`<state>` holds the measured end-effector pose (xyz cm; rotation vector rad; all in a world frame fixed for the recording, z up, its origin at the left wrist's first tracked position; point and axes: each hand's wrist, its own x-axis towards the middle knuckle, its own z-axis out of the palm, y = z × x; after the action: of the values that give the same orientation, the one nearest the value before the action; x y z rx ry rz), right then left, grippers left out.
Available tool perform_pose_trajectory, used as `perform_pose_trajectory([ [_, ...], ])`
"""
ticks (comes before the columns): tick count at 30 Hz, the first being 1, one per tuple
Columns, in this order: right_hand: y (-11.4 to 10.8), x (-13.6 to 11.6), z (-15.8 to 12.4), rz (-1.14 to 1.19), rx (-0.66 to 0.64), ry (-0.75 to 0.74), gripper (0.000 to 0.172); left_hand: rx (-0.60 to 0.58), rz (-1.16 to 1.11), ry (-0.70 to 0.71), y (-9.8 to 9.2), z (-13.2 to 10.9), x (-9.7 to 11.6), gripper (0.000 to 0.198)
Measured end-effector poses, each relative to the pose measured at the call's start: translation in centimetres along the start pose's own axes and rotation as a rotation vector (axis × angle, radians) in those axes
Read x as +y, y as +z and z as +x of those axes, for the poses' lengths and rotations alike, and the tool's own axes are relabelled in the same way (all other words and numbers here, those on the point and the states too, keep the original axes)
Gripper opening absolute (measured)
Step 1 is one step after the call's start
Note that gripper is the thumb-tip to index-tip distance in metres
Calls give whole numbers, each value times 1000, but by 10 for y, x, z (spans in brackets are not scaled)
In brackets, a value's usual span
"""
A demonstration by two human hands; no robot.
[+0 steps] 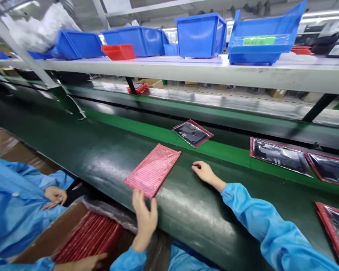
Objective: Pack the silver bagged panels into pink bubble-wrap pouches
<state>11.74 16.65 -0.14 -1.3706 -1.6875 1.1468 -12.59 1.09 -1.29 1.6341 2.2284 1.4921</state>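
Your left hand (144,220) has its fingers grasping the near edge of the pink bag (154,169), which lies flat on the green surface (186,210). Your right hand (205,172) rests released beside it. Best to grip the bag lightly and avoid creasing it.

Pouch (153,170) on belt (107,154), bins (201,34) behind.
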Motion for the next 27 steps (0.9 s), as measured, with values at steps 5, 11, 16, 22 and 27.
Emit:
perform_pose_trajectory([
  [5, -19, 8, 85, 207, 183, 304, 24, -281, 52, 223, 25, -29, 9, 40],
  [11, -8, 1, 147, 356, 225, 496, 33, -80, 140, 320, 22, -35, -4, 19],
  [16, 7, -5, 156, 400, 245, 550, 28, 6, 188, 434, 25, -39, -10, 19],
  [22, -16, -5, 110, 489, 229, 439, 25, -20, 197, 434, 33, -36, -18, 16],
  [27, -42, 16, 0, 565, 152, 305, 42, -111, 164, 444, 36, -31, -14, 22],
])
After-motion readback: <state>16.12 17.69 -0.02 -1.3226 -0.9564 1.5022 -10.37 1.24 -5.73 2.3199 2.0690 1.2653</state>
